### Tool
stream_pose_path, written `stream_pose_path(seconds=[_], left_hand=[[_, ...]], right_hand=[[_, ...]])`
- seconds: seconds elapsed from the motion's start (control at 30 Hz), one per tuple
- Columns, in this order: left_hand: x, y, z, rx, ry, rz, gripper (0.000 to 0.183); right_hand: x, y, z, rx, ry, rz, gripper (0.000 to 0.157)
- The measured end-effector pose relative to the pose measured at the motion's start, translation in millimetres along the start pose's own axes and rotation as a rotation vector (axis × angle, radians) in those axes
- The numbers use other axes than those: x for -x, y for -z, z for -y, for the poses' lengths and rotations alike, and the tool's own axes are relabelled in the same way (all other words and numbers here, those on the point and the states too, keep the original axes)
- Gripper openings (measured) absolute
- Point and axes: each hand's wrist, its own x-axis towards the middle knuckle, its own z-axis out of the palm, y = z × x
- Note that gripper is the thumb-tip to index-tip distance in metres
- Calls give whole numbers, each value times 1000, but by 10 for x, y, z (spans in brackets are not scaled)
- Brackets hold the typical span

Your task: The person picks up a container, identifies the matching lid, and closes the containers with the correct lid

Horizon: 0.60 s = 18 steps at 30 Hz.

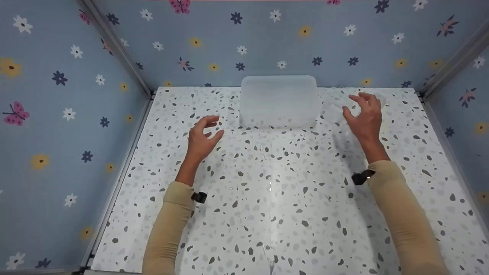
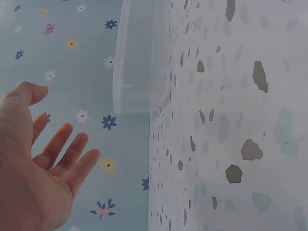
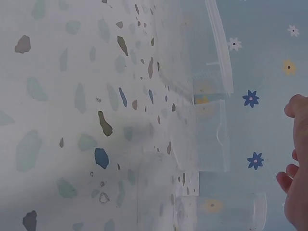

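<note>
A frosted, translucent plastic box (image 1: 280,101) with rounded corners stands at the back of the table, against the wall. My left hand (image 1: 202,138) hovers to the left of it, fingers loosely bent and nothing between them; the left wrist view shows the bare palm of this hand (image 2: 45,173). To the box's right hangs my right hand (image 1: 366,118), thumb apart from the fingers and holding nothing. Under and behind it are clear plastic pieces, faint in the head view. In the right wrist view they appear as a small clear container (image 3: 211,139) and a clear cylindrical vessel (image 3: 236,211).
The speckled white table (image 1: 267,198) is bounded by blue flowered panels at the back (image 1: 259,42), left and right. Grey metal rails (image 1: 118,49) run along the corners. Each sleeve carries a small black wrist camera (image 1: 199,197).
</note>
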Motion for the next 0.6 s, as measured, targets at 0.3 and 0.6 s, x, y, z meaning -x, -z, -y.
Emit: stream_pose_path(seconds=[0.3, 0.6], left_hand=[[45, -41, 50, -7, 15, 16, 48], [108, -104, 121, 8, 24, 44, 47]], right_hand=[[129, -155, 11, -30, -10, 23, 37], [181, -330, -48, -8, -106, 63, 36]])
